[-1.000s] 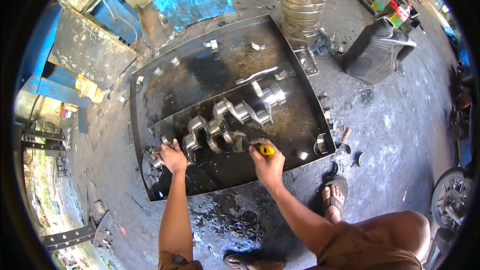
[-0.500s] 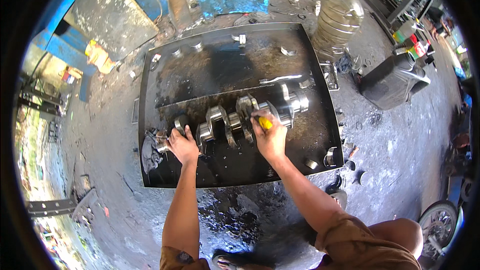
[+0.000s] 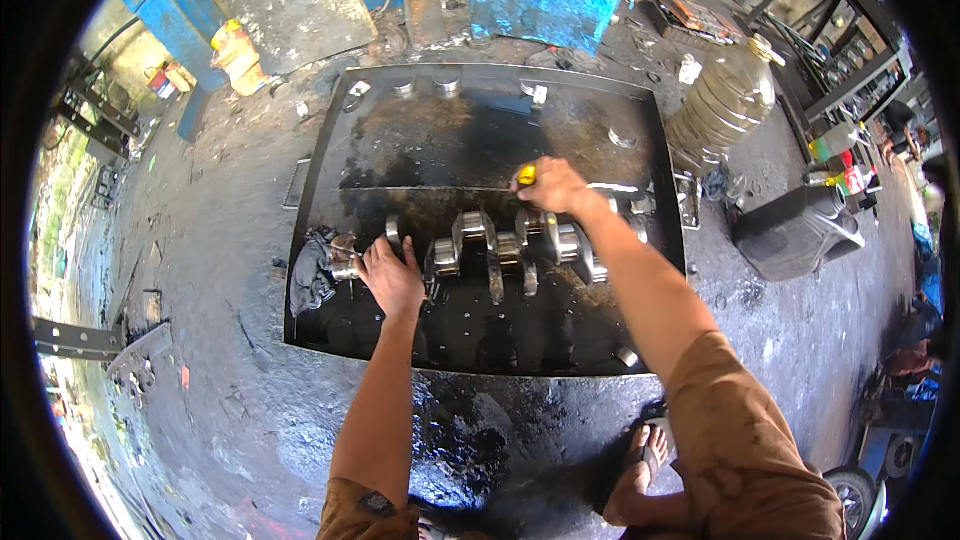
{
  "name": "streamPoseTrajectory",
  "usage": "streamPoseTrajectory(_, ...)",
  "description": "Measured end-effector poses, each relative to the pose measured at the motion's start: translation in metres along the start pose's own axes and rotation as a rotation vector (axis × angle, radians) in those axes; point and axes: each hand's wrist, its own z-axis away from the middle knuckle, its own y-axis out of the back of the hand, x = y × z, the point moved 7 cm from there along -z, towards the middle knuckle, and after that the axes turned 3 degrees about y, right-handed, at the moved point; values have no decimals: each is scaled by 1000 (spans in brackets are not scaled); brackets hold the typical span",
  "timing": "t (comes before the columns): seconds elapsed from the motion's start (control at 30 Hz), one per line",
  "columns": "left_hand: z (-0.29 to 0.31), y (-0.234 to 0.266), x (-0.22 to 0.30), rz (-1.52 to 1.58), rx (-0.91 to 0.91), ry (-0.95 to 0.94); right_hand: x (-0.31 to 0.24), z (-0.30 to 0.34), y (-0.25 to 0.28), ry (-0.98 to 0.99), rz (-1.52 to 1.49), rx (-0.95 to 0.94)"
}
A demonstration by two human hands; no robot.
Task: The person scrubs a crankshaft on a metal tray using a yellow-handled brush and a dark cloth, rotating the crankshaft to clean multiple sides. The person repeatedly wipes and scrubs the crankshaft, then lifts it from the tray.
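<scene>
A steel crankshaft lies crosswise in a shallow black metal tray, its journals shiny and wet-looking. Near its left end, my left hand is closed on it, thumb and fingers around the shaft beside a rounded web. Just beyond the right half of the crankshaft, my right hand is closed around a small yellow object; the fingers cover most of it, so its kind cannot be told. My right forearm hides part of the shaft's right end. Against the left end lies a crumpled grey rag.
Curved bearing shells lie along the tray's far side, another at its right. Beyond the tray stands a blue metal box. A large clear plastic jug and a black jerrycan stand to the right on the stained floor.
My right hand has moved from over the crankshaft to its far side, still closed on the yellow object. My left hand stays at the left end. The whole view has shifted.
</scene>
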Motion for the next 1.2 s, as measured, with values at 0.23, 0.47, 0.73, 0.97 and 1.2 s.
streamPoseTrajectory(0.23, 2, 1, 1, 9, 40, -21, 7, 2, 39, 47, -48, -62)
streamPoseTrajectory(0.47, 0, 0, 1, -51, -37, 12, 35, 51, 41, -63, -25, 107)
streamPoseTrajectory(0.73, 0, 1, 3, -72, -42, -1, 46, 35, 7, -224, 62, 137)
streamPoseTrajectory(0.97, -1, 2, 4, -87, -50, -5, 47, 78, 47, 9, -417, 268)
streamPoseTrajectory(1.2, -1, 1, 3, -114, -63, -5, -18, 175, -1, 248, -112, 252)
